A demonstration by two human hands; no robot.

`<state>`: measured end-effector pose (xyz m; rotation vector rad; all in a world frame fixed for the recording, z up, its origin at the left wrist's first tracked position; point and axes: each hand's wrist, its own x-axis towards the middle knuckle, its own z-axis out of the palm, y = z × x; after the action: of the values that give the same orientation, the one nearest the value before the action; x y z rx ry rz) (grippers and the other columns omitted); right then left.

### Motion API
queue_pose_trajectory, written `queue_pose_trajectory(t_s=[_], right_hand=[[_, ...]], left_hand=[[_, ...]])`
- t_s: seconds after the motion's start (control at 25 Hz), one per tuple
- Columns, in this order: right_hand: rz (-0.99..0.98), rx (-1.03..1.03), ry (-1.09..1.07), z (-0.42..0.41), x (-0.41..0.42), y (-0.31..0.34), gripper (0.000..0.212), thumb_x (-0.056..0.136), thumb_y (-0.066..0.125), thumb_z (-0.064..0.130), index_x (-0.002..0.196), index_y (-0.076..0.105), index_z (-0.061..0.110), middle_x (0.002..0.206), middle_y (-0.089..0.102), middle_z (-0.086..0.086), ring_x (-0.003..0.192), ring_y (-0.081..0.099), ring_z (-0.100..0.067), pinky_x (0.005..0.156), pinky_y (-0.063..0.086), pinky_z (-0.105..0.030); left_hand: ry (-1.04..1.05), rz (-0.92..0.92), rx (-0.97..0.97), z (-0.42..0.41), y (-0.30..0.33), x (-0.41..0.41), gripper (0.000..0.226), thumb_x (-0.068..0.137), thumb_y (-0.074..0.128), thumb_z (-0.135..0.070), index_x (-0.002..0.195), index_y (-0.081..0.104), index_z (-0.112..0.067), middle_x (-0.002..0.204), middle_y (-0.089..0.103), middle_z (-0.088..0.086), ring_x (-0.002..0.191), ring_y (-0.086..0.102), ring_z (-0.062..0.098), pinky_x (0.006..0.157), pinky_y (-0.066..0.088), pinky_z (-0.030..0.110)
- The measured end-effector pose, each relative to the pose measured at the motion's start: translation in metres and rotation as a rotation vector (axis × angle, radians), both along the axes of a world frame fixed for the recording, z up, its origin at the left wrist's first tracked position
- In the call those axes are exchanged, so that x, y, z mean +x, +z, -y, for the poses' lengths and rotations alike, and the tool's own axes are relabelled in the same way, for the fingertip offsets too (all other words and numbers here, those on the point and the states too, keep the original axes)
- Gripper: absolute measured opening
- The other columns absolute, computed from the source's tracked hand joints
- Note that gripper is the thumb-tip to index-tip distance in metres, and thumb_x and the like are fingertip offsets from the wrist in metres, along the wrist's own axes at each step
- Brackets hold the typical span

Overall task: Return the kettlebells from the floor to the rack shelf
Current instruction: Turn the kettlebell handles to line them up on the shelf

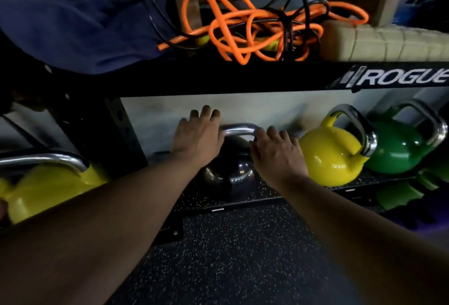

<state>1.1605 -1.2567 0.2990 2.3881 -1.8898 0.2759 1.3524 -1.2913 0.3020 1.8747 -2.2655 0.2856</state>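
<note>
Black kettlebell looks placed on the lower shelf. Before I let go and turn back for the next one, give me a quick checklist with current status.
1. Black kettlebell seated on the rack shelf, not the floor: ok.
2. Upright, handle on top: ok.
3. Apart from the yellow kettlebell to its right: cannot tell, right hand covers the gap.
4. Left hand open, fingers spread off the handle: ok.
5. Right hand free of the handle: cannot tell.
6. Another kettlebell waiting off the shelf: ok, a second yellow kettlebell at far left.

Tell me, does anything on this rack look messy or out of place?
Yes, mildly. On the upper shelf, an orange cord lies tangled with black cables, and a blue cloth droops over the shelf edge. The kettlebells below sit upright.
</note>
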Motion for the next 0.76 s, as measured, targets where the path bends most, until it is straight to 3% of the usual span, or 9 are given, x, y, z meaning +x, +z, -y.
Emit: queue_pose_trajectory(t_s=[0.12,0.28,0.4,0.6,0.68,0.76], right_hand=[[0.104,0.100,0.001,0.038,0.001,-0.014,0.049,0.100,0.030,0.051,0.134,0.040,0.017,0.122,0.052,-0.012,0.109,0.054,-0.031,0.090,0.048,-0.047],[0.333,0.173,0.040,0.065,0.003,-0.043,0.052,0.098,0.033,0.059,0.133,0.037,0.021,0.127,0.051,-0.013,0.110,0.052,-0.031,0.085,0.049,-0.046],[0.464,0.189,0.099,0.073,-0.007,-0.049,0.055,0.094,0.036,0.065,0.130,0.038,0.023,0.120,0.052,-0.009,0.100,0.052,-0.025,0.077,0.042,-0.036],[0.508,0.135,0.011,0.066,-0.004,-0.048,0.056,0.088,0.042,0.072,0.114,0.044,0.021,0.105,0.055,-0.007,0.089,0.057,-0.023,0.072,0.053,-0.038],[0.610,0.200,0.016,0.063,-0.006,-0.050,0.051,0.088,0.048,0.068,0.109,0.044,0.022,0.100,0.057,-0.004,0.085,0.058,-0.020,0.065,0.050,-0.030],[0.754,0.284,0.022,0.063,-0.009,-0.048,0.044,0.090,0.053,0.061,0.108,0.047,0.022,0.095,0.061,-0.002,0.083,0.060,-0.017,0.061,0.046,-0.025]], left_hand=[[0.020,-0.073,0.084,0.022,-0.022,0.000,0.054,0.099,0.028,-0.058,0.127,0.047,-0.016,0.120,0.053,0.008,0.098,0.058,0.031,0.059,0.037,0.037],[0.144,-0.203,0.015,0.013,-0.056,-0.007,0.056,0.098,0.013,-0.062,0.114,0.047,-0.020,0.097,0.063,0.008,0.079,0.063,0.032,0.054,0.031,0.033],[0.233,-0.341,-0.010,0.009,-0.066,-0.022,0.055,0.097,0.012,-0.064,0.118,0.043,-0.023,0.101,0.060,0.009,0.087,0.057,0.034,0.055,0.032,0.033],[0.198,-0.489,0.057,0.026,-0.065,-0.013,0.060,0.094,0.012,-0.065,0.141,0.030,-0.031,0.128,0.050,0.013,0.114,0.047,0.035,0.073,0.046,0.042],[0.321,-0.761,0.113,0.021,-0.072,-0.030,0.068,0.093,0.020,-0.067,0.151,0.018,-0.032,0.145,0.035,0.012,0.130,0.035,0.032,0.094,0.042,0.048],[0.426,-1.100,0.124,0.014,-0.075,-0.062,0.075,0.095,0.027,-0.065,0.156,0.005,-0.027,0.160,0.016,0.012,0.144,0.020,0.033,0.109,0.029,0.050]])
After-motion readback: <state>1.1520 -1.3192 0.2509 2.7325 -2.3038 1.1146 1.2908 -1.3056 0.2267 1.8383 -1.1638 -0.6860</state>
